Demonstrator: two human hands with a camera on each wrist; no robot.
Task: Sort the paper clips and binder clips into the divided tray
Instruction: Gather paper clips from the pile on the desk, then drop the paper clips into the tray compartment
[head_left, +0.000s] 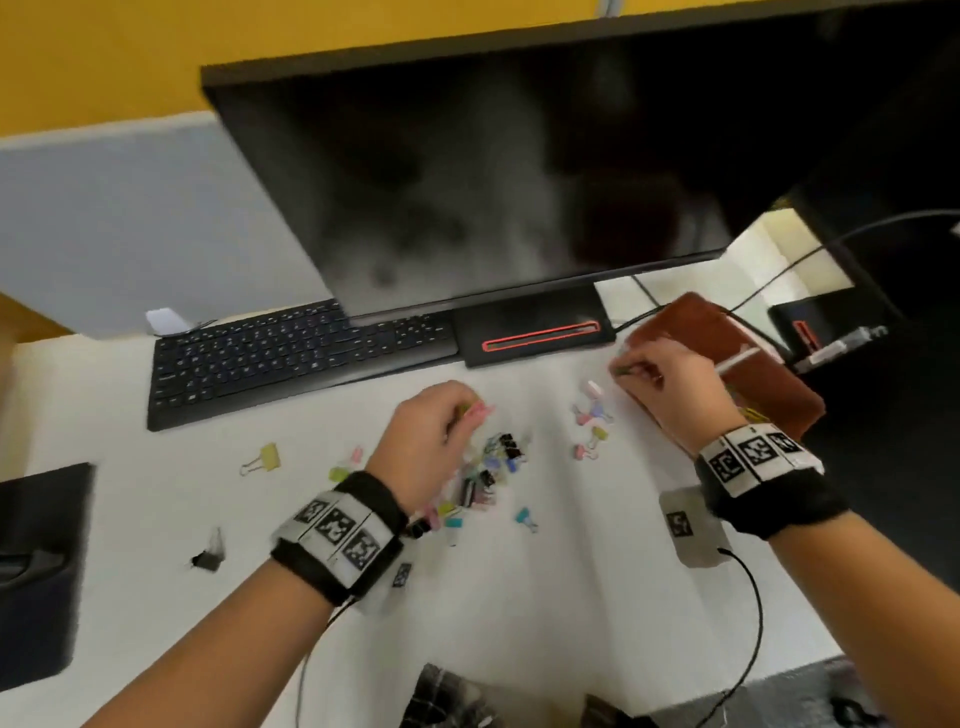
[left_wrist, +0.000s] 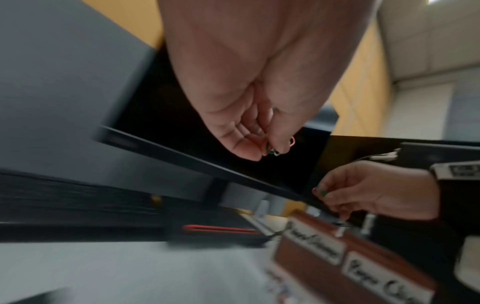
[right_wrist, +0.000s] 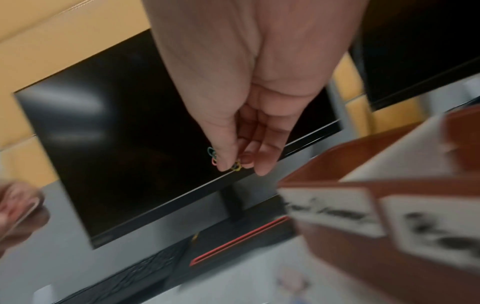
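A heap of coloured binder clips and paper clips (head_left: 493, 467) lies mid-desk, with a smaller group (head_left: 592, 421) to its right. My left hand (head_left: 431, 436) hovers over the heap and pinches a few paper clips (left_wrist: 278, 148) in pink and green. My right hand (head_left: 665, 379) is raised by the near-left edge of the brown divided tray (head_left: 753, 374) and pinches a small bunch of paper clips (right_wrist: 223, 160). White labels (left_wrist: 314, 242) with handwriting are stuck on the tray's (left_wrist: 337, 273) front wall.
A black keyboard (head_left: 291, 353) and a monitor (head_left: 493, 171) on its stand stand behind the clips. A yellow binder clip (head_left: 262, 460) and a black one (head_left: 208, 556) lie apart at the left. A dark object (head_left: 36, 566) sits at the left edge; a cable (head_left: 753, 623) runs off the desk's right front.
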